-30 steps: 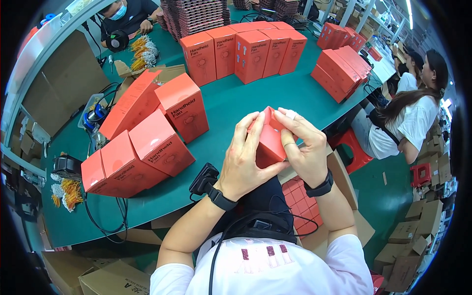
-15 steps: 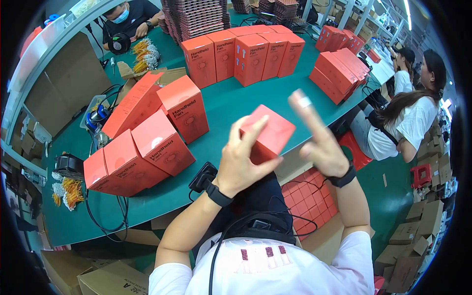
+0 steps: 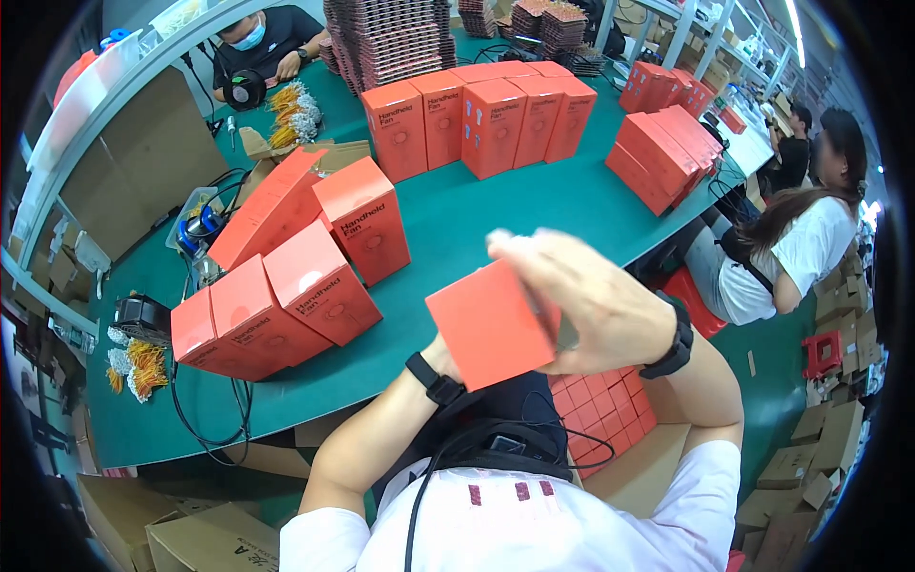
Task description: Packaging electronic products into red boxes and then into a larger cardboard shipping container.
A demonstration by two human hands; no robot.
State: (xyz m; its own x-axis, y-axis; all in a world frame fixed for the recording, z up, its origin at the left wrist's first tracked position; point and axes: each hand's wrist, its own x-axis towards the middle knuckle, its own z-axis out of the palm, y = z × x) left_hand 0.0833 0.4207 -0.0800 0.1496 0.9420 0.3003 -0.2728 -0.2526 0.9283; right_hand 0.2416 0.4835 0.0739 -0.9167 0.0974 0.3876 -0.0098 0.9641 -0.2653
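Note:
A small red carton (image 3: 491,326) is held up in front of my body, one flat square end facing the camera. My left hand (image 3: 440,357) is behind it, supporting it from the left and below. Only that wrist and a bit of the hand show; its fingers are hidden by the carton. My right hand (image 3: 600,296) is closed around the carton's right side, its fingers slightly blurred along the upper edge and the thumb side near the lower right corner.
Larger red fan boxes (image 3: 319,281) stand on the green table (image 3: 429,224) at left, with another row (image 3: 491,129) behind. More lie stacked (image 3: 662,157) at right. Below my right arm, an open cardboard carton (image 3: 648,472) holds several red boxes. Seated people (image 3: 805,238) are at far right.
The red carton has come nearer and down, turning its flat end toward the camera. My right hand, apart and raised before, has moved left onto it. My left hand has slipped behind it.

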